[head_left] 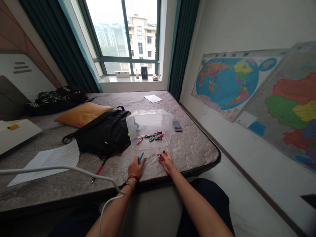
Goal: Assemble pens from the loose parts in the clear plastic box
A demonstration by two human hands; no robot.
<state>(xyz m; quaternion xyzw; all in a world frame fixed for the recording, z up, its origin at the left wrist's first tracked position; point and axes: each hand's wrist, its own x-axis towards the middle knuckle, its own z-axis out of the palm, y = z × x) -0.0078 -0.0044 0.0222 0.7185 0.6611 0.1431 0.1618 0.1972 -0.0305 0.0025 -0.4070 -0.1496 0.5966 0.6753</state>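
L hand (136,168) grip's closed on teal pen (141,157), R hand's (167,163) pinched on slim dark-ended pen (161,153), both just this side of clear bin (151,112); if fingers loosen, either pen could prob. slip & roll off mattress (195,141) edge.

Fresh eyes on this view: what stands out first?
Probably the colourful world map on the right wall. Next, the clear plastic bin of pens on the mattress, just beyond the left hand and right hand. Then the orange cushion behind the black bag, left of the bin.
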